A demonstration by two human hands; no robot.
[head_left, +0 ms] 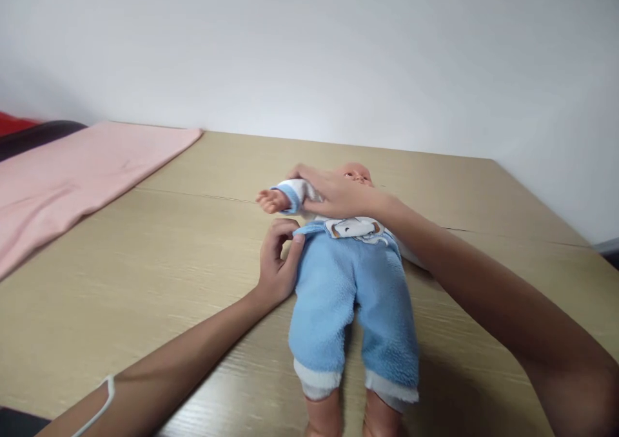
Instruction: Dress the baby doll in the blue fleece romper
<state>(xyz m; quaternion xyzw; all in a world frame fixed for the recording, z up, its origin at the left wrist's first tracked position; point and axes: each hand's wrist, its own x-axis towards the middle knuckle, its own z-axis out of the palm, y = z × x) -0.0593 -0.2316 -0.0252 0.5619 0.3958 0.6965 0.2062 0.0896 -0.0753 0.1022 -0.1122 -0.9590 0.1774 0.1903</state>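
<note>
A baby doll (355, 173) lies on its back on the table, its head away from me and its bare legs towards me. It wears blue fleece trousers (324, 289) with white cuffs and a white top with blue-edged sleeves (291, 195). My left hand (280, 256) pinches the trousers' waist edge at the doll's left-of-view side. Across the doll's chest reaches my right hand (333, 192), its fingers closed round the sleeved upper arm. That hand hides the chest and part of the face. A cartoon animal print shows at the waist.
A pink cloth (87, 173) is spread over the left part of the wooden table (203, 256). Behind the table stands a white wall (309, 57). Something black (43, 134) and something red lie beyond the cloth at the far left.
</note>
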